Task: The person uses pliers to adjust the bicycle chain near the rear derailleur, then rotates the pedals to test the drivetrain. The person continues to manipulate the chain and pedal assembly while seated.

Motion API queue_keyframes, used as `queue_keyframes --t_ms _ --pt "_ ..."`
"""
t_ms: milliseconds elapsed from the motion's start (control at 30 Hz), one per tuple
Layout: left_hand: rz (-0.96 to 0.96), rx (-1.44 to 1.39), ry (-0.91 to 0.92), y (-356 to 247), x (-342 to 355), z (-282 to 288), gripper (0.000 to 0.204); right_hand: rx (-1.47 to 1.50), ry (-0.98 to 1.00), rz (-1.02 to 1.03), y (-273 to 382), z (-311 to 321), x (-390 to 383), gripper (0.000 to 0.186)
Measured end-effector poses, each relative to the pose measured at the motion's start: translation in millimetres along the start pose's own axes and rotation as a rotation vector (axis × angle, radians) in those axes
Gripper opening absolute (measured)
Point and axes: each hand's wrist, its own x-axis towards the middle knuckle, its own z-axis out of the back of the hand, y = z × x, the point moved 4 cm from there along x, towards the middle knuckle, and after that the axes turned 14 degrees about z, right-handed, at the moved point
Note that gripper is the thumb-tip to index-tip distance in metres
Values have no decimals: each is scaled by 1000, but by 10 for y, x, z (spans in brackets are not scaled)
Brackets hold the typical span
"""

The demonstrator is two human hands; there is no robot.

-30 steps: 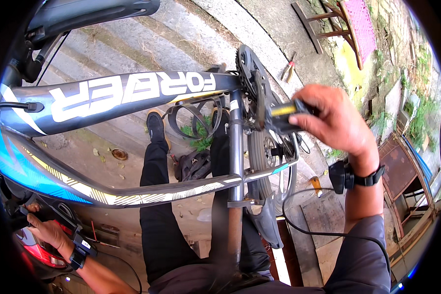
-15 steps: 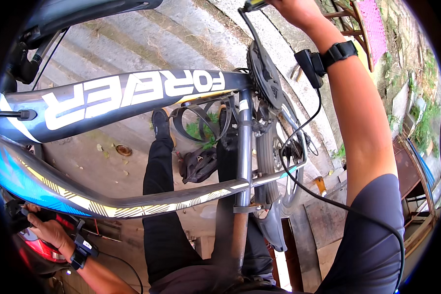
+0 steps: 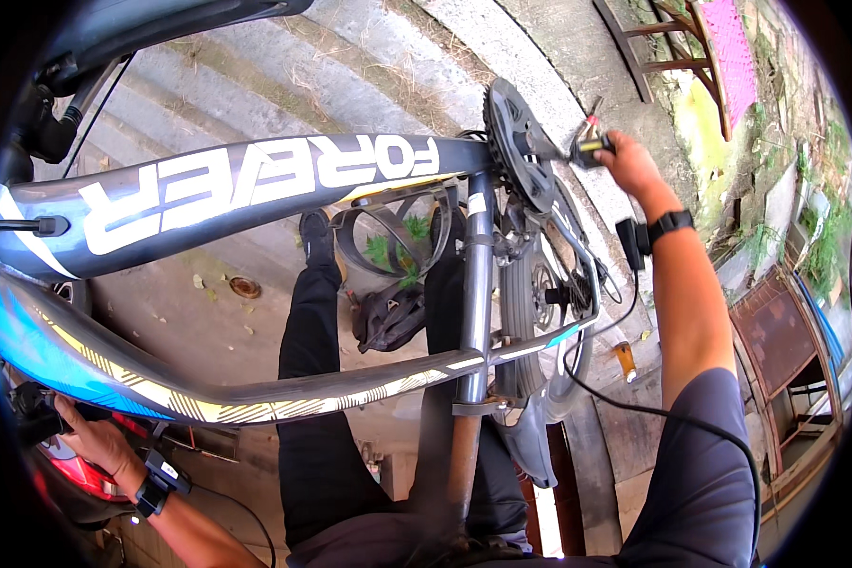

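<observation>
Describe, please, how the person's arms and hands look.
Left hand and right hand are bare. Right arm: dark grey short sleeve, black wrist strap with black box, black cable. Left arm: black strap, dark device with white patch, dark cable.

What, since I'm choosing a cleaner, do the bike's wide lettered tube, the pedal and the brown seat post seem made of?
Lettered tube: likely painted metal, glossy, judging by its bright highlights; which metal is unclear.
Pedal: perhaps black plastic with a yellow, possibly reflective strip, but too small to be sure.
Seat post: probably metal, its dull brown surface suggesting rust.
</observation>
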Motion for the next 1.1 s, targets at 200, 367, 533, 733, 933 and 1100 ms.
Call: queue_keyframes --t_ms 200,367,533,733,933,1100 --pt "-111 241 -15 107 191 249 39 69 198 -29 185 71 -897 33" --pt "-135 451 -252 -23 -17 57 41 121 162 20 621 416 -1298 27" --pt "-209 335 -272 -32 35 41 37 262 211 29 1192 858 -1533 24" --pt "-208 270 -276 6 109 41 34 234 185 243 1520 1144 -1502 26" --pt "-164 242 -351 16 86 1 30 256 99 424 1860 1399 -1371 26" --pt "-152 252 -331 32 124 62 29 277 -19 523 2246 1679 -958 30"
